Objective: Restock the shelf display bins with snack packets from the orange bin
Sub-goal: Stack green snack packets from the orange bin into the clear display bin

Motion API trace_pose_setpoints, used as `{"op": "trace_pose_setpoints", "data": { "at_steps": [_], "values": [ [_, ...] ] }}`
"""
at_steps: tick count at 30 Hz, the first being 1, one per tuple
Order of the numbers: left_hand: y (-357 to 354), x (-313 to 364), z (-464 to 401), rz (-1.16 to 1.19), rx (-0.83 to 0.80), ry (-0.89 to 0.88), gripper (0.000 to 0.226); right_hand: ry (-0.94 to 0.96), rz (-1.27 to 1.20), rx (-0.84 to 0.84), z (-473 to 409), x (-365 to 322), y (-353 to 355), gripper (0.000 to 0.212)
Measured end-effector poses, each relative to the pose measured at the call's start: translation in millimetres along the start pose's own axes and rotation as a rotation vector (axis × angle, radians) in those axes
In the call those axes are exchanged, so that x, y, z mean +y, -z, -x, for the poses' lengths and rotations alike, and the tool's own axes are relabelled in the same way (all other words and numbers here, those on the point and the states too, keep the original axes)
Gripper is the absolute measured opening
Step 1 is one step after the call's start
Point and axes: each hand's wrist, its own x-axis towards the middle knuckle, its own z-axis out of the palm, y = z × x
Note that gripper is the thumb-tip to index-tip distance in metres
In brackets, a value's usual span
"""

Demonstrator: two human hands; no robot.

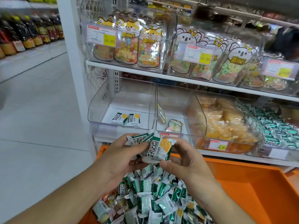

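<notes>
Both your hands, left (119, 157) and right (186, 160), pinch packets (159, 150) above the orange bin (252, 186). Loose stack could slip before reaching the near-empty clear bin (123, 109).

Both forearms come in from the bottom edge and converge toward centre, wrists roughly level. Left hand (120, 156) back-up, thumb stretched rightward across the top, fingers curled underneath, gripping a small bunch of cracker packets (140, 139). Right hand (186, 160) faces it, palm turned left, thumb low and pointing left, fingers (178, 147) bent over the right side, pinching a single cracker packet (160, 150) between thumb and fingertips. That packet sits right against the left thumb tip. Hands nearly touch; fingertips of both mostly hidden behind the wrappers.
</notes>
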Motion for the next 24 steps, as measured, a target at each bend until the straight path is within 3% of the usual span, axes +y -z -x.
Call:
{"op": "trace_pose_setpoints", "data": {
  "at_steps": [4,12,18,21,24],
  "values": [
    [-0.1,3.2,-1.0,-0.012,0.013,-0.028,0.036,0.014,0.014,0.152,-2.7,-0.9,5.6,0.042],
    [-8.2,2.4,5.3,0.030,-0.066,0.000,0.032,0.025,0.123,0.215,-2.8,8.3,-13.2,0.044],
    [-11.8,0.0,8.6,-0.072,-0.121,-0.033,0.051,0.066,0.312,0.278,0.5,4.7,-31.7,0.047],
    [-12.0,-4.1,9.1,-0.174,-0.074,-0.048,0.068,0.098,0.384,0.224,1.8,4.9,-35.5,0.054],
    [-5.4,-1.7,8.4,-0.217,-0.032,-0.059,0.073,0.022,0.425,0.059,0.3,2.4,-25.0,0.060]
  ]
}}
